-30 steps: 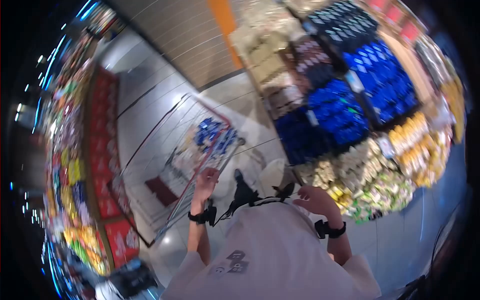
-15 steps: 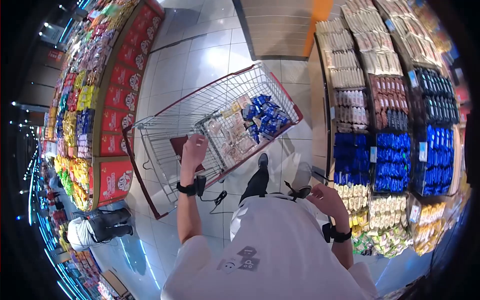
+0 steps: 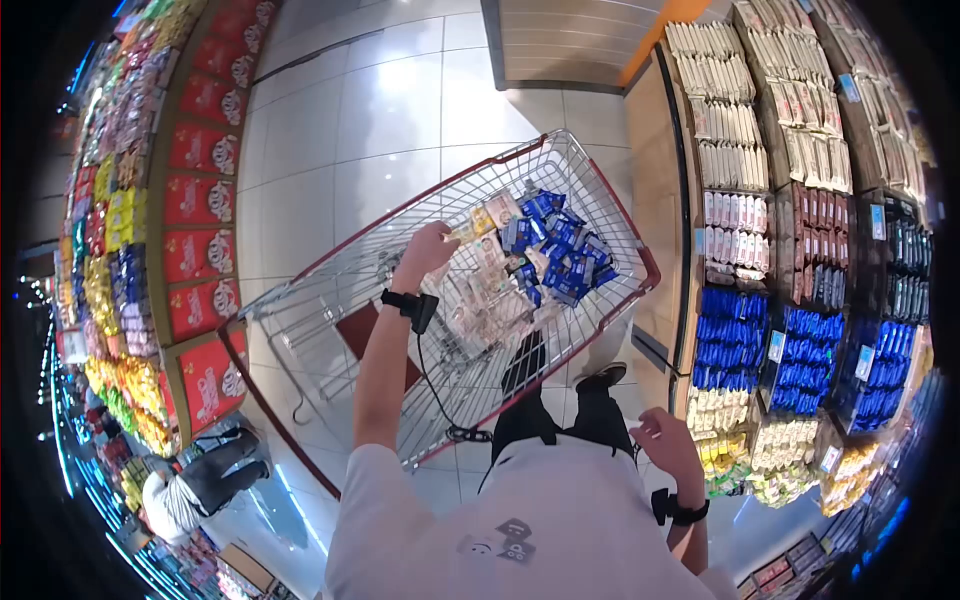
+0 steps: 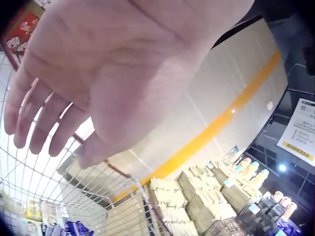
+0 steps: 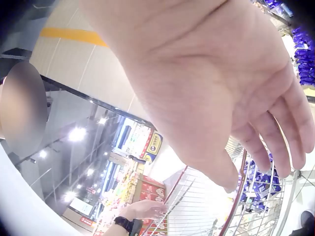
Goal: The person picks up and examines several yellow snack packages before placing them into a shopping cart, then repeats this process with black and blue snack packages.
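Observation:
My left hand [image 3: 428, 250] hovers over the wire shopping cart [image 3: 652, 275], close to the pale packets in it. The left wrist view shows its palm with the fingers loosely extended and nothing held. Inside the cart lie a heap of blue packets [image 3: 570, 262] and several clear-wrapped pale packets [image 3: 485, 300], with a yellow one at the far end. My right hand [image 3: 668, 442] hangs beside the body, to the right of the cart, its fingers relaxed. In the right wrist view its fingers overlap the cart's side and hold nothing.
To the right stands a display shelf with pale bars [image 3: 735, 165], brown packets [image 3: 825, 235] and blue packets [image 3: 730, 340]. Red-fronted snack bins [image 3: 200, 255] line the left side. Behind them at lower left, a person [image 3: 195, 490] bends over. A wooden counter [image 3: 575, 45] stands ahead.
The view steadies and the cart now sits closer, across the front of the legs. My left hand moves forward from over the dark red panel toward the packets. The right hand stays low at the side.

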{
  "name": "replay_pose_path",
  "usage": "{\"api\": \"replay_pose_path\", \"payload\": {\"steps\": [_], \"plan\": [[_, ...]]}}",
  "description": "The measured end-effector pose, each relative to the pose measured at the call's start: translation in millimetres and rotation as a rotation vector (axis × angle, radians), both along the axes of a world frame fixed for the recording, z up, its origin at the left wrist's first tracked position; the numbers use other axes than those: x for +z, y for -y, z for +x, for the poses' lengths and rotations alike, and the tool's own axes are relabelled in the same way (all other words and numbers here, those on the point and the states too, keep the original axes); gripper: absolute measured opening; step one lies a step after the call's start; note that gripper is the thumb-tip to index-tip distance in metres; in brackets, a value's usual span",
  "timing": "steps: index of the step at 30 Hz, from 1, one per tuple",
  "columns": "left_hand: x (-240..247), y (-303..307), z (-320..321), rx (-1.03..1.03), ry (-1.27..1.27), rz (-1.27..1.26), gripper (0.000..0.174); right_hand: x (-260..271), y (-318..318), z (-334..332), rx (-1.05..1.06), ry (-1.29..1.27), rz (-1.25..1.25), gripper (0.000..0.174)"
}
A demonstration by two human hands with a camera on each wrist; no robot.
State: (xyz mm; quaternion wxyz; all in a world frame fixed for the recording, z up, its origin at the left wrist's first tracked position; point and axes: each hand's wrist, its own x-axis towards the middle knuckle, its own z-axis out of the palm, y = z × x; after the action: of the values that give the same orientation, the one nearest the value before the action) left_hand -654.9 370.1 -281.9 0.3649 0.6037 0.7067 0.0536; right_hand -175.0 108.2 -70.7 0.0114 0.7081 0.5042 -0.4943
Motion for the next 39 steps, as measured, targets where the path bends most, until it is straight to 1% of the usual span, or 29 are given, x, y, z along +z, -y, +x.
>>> {"api": "replay_pose_path", "payload": {"steps": [2,3,5,6,7,9,10,11,13,14,15,17,18,19,22,23,25,26,27,29,30,31,33,34,35,36,37,38,39], "plan": [[-57,-10,2,0.096,0.118,0.018,0.040,1,-7,-8,-0.035,0.038,-0.060,0.034],[-86,-9,5,0.083,0.135,0.010,0.040,3,-8,-11,-0.048,0.054,-0.067,0.034],[-155,2,9,0.060,-0.026,0.226,0.036,2,-11,-15,-0.120,0.056,-0.149,0.034],[-193,9,10,0.044,0.007,0.303,0.034,2,-12,-17,-0.143,0.052,-0.150,0.032],[-201,9,16,0.043,0.022,0.304,0.034,1,-16,-19,-0.147,0.065,-0.149,0.032],[-214,18,28,0.087,-0.144,0.185,0.040,1,-19,-24,-0.165,0.089,-0.189,0.031],[-219,20,32,0.099,-0.142,0.270,0.043,-2,-18,-24,-0.163,0.096,-0.177,0.030],[-223,17,32,0.098,-0.131,0.269,0.043,-2,-20,-25,-0.166,0.106,-0.176,0.030],[-215,8,33,0.013,-0.175,0.171,0.048,-2,-22,-28,-0.198,0.094,-0.204,0.029],[-251,10,29,0.009,-0.244,0.264,0.051,-6,-18,-26,-0.178,0.102,-0.193,0.029],[-255,5,28,0.007,-0.235,0.259,0.051,-9,-17,-26,-0.181,0.111,-0.197,0.029],[-255,2,28,-0.010,-0.247,0.163,0.060,-13,-12,-24,-0.220,0.093,-0.238,0.029],[-263,1,26,-0.046,-0.319,0.191,0.071,-15,-11,-25,-0.213,0.096,-0.256,0.029],[-271,2,23,-0.047,-0.313,0.188,0.071,-17,-11,-24,-0.215,0.103,-0.259,0.029],[-285,10,19,-0.087,-0.415,0.225,0.085,-20,-13,-26,-0.224,0.078,-0.279,0.031],[-288,13,20,-0.092,-0.415,0.214,0.085,-20,-13,-25,-0.226,0.078,-0.291,0.031],[-280,8,20,-0.039,-0.358,0.174,0.081,-23,-17,-25,-0.218,0.062,-0.273,0.031],[-289,11,15,-0.058,-0.379,0.225,0.075,-23,-19,-25,-0.222,0.059,-0.275,0.031],[-281,10,18,-0.063,-0.380,0.225,0.075,-23,-20,-25,-0.225,0.060,-0.267,0.031],[-252,0,32,0.160,-0.275,0.097,0.070,-24,-24,-24,-0.232,0.058,-0.255,0.030],[-244,-8,38,0.255,-0.182,0.012,0.073,-24,-25,-23,-0.230,0.064,-0.252,0.030],[-248,-13,40,0.250,-0.185,0.013,0.073,-25,-26,-24,-0.228,0.070,-0.251,0.029],[-258,-24,41,0.375,0.048,-0.089,0.078,-27,-28,-25,-0.218,0.074,-0.246,0.029],[-261,-28,45,0.380,0.054,-0.091,0.078,-28,-29,-26,-0.206,0.084,-0.240,0.028],[-267,-30,47,0.374,0.054,-0.089,0.078,-30,-29,-26,-0.212,0.083,-0.238,0.028],[-292,-26,48,0.366,-0.005,0.016,0.076,-31,-29,-26,-0.204,0.079,-0.231,0.029],[-326,-20,48,0.358,-0.063,0.120,0.074,-31,-28,-26,-0.195,0.076,-0.226,0.029],[-387,-14,39,0.197,-0.219,0.098,0.078,-31,-26,-26,-0.201,0.079,-0.227,0.029],[-370,-21,42,0.192,-0.214,0.097,0.078,-31,-24,-27,-0.218,0.064,-0.208,0.029]]}}
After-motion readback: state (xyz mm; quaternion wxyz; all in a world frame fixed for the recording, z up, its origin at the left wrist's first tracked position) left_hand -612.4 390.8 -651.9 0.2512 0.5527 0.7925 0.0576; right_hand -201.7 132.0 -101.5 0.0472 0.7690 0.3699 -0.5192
